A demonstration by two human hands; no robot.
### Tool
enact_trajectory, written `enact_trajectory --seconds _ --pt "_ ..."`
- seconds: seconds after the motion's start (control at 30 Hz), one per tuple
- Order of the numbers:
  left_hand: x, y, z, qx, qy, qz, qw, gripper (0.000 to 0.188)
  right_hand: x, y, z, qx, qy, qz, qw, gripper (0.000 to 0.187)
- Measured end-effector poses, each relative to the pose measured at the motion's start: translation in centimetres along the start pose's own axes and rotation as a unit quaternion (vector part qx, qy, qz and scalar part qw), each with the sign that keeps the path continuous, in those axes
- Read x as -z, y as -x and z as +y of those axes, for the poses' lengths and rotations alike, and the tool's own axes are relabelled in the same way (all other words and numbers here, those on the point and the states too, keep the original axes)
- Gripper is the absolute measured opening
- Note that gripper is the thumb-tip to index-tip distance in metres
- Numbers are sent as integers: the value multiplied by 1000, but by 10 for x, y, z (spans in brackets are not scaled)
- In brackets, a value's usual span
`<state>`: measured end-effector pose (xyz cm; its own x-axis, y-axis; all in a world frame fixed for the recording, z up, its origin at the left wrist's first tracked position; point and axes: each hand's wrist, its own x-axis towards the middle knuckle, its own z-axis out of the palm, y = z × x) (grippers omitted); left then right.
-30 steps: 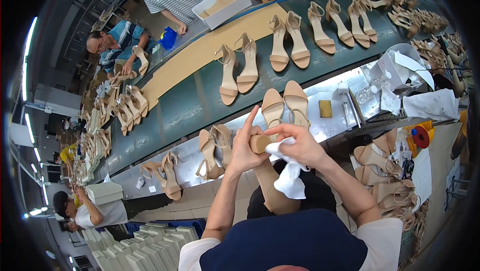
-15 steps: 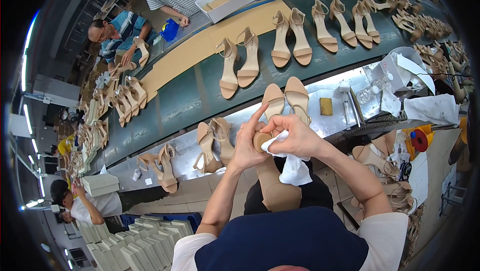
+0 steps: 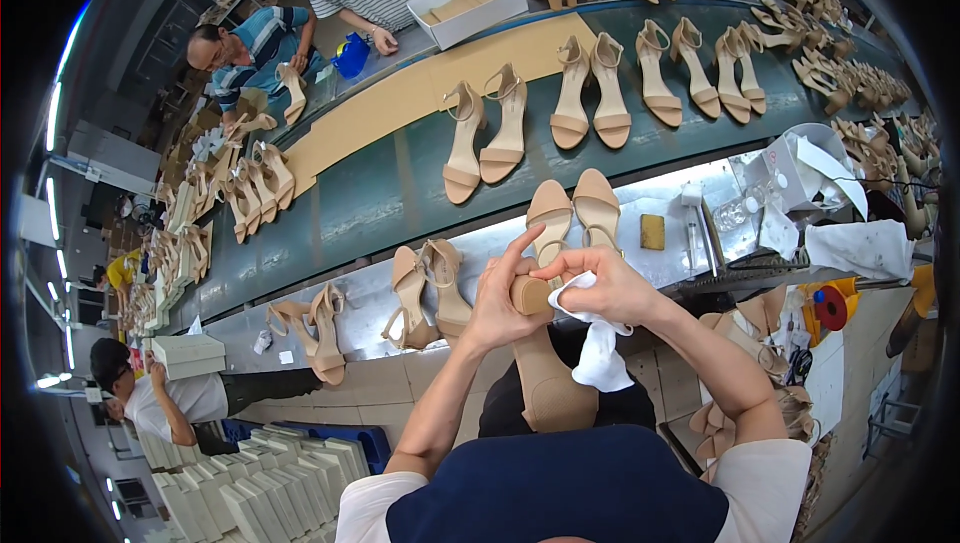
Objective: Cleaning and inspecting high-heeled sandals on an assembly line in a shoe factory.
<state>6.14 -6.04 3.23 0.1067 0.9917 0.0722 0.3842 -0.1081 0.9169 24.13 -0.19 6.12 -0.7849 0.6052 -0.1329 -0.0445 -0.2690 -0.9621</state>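
My left hand (image 3: 500,301) is closed round the heel end of a beige high-heeled sandal (image 3: 558,393). The sandal's sole faces up and its toe points toward my body. Its block heel (image 3: 531,295) stands out between my two hands. A crumpled white cloth (image 3: 603,358) hangs from my right hand (image 3: 607,291), pinched in the fingers close beside the heel. Just beyond my hands, another pair of beige sandals (image 3: 550,205) lies on the metal bench, its heel ends partly hidden by my fingers.
Several sandals stand on the green conveyor belt (image 3: 390,168). On the metal bench (image 3: 670,183) are more sandals, a yellowish block (image 3: 652,232), a brush (image 3: 692,195) and a white box (image 3: 785,158). Co-workers stand across the belt; one person at left holds a shoebox (image 3: 190,355).
My right hand and the cloth have shifted slightly right and down, a little off the heel. My left hand keeps its hold on the sandal. The whole view has shifted slightly.
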Motion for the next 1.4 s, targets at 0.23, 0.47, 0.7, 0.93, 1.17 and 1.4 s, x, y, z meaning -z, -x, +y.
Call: enact_trajectory --seconds 0.23,0.47,0.7,0.93,1.17,1.4 --pt "4 -9 11 -49 -73 19 996 93 -7 -3 -5 0 18 38 999 30" --pt "5 -3 17 -55 -96 33 993 91 -20 3 -4 -12 10 78 997 23" --pt "6 -8 5 -70 -72 29 994 92 -12 4 1 -22 -11 62 998 25" --pt "4 0 16 -74 -81 29 994 95 -16 6 -6 -10 21 56 998 30" --pt "1 -1 24 -122 -94 41 987 93 -12 11 -17 -24 36 22 999 29" --pt "1 6 22 -81 -64 24 994 94 -5 13 -25 -38 86 -12 996 31"
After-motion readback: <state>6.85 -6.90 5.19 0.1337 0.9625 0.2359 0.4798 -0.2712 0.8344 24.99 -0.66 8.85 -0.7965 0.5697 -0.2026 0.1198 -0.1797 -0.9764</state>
